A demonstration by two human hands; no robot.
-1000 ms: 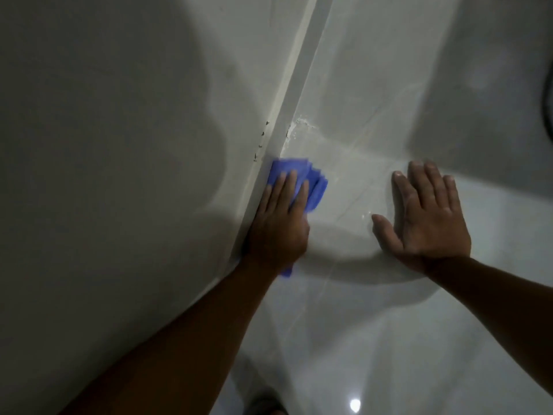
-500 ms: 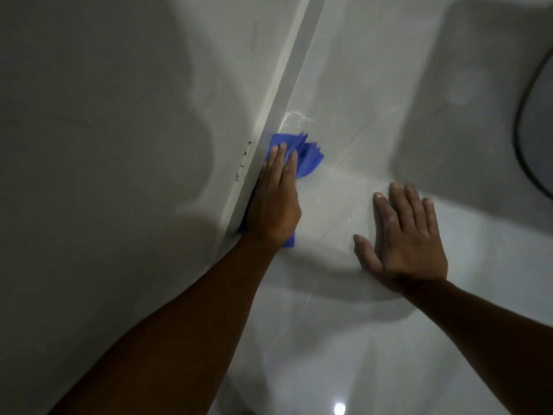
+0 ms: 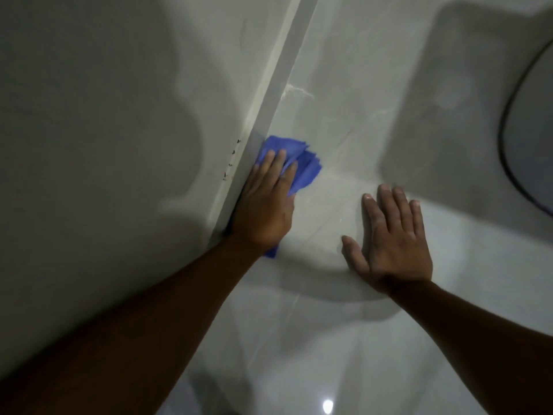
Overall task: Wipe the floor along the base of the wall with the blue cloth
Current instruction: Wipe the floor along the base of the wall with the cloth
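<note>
We press blue cloth (image 3: 302, 163) flat under left hand (image 3: 264, 205), fingers together, against skirting (image 3: 269, 109). Right hand (image 3: 392, 241) splayed flat on glossy floor (image 3: 359, 339), holding nothing. Risks: bunched cloth skips white smear (image 3: 294, 91) ahead; bracing palm slips on slick tile.

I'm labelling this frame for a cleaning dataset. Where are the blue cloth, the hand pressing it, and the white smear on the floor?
blue cloth (image 3: 302, 163): head view, bunched folds beyond the fingertips.
left hand (image 3: 264, 209): head view, back of hand.
white smear (image 3: 296, 90): head view, its middle streak.
</note>
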